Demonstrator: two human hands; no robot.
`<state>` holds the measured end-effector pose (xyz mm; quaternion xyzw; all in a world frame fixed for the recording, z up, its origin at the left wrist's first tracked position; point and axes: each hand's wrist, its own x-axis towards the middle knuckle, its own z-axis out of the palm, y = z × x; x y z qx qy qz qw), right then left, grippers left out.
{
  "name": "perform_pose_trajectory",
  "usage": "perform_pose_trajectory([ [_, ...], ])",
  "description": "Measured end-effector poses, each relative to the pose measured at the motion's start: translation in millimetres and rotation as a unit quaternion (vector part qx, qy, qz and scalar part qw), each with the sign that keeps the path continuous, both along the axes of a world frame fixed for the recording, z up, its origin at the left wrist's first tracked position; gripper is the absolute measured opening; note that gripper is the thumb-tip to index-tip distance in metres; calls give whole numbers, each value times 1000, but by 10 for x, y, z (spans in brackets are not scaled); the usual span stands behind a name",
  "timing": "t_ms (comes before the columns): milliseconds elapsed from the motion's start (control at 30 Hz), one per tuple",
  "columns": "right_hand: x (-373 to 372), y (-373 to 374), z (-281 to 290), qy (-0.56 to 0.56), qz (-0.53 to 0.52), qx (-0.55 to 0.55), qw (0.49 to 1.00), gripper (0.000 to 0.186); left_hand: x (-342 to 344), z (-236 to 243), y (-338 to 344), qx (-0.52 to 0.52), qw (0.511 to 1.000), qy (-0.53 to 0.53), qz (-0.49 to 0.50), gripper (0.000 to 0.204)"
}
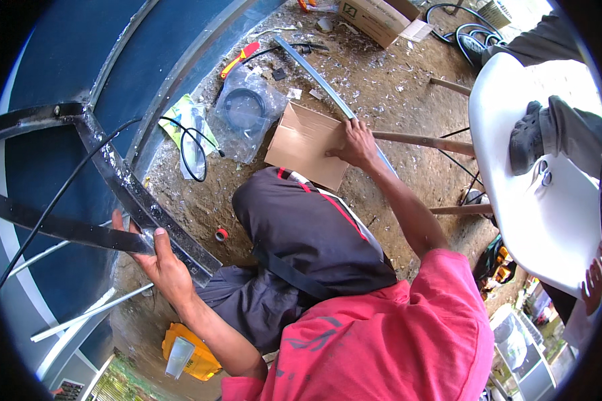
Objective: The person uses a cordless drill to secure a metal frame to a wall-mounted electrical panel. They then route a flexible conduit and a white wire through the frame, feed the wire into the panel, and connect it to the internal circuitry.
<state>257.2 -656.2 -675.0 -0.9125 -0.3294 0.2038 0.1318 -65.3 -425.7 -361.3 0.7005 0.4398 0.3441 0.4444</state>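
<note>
My left hand (pixel 159 257) grips a dark, paint-flecked metal frame (pixel 120 170) at the left, with a black cable (pixel 57 197) draped across it. My right hand (pixel 352 144) rests at the right edge of a brown cardboard piece (pixel 304 134), thumb spread over it and fingers at a long pale metal strip (pixel 314 77). Clear plastic bags (pixel 237 137) with coiled black cable, a red-and-yellow tool (pixel 237 60) and a small red roll (pixel 222 234) lie on the dirt floor around my bent leg.
A blue panel wall (pixel 50 50) curves along the left. A white chair (pixel 515 224) stands at the right, with another person's shoe (pixel 527 137) and scissors (pixel 546 172) on it. A cardboard box (pixel 371 20) and hoses (pixel 458 33) lie at the back. A yellow bag (pixel 197 364) is low left.
</note>
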Motion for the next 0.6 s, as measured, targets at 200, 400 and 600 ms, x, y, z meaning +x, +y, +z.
perform_pose_trajectory([
  [200,-253,6,102,24,-43,88,995,82,-4,-35,20,16,1000,3,14,77],
  [400,-428,-106,542,96,-72,74,990,69,15,-24,30,-2,1000,-22,-14,79],
  [600,-828,19,1147,54,-6,91,994,62,9,-30,42,6,1000,-14,-13,74],
])
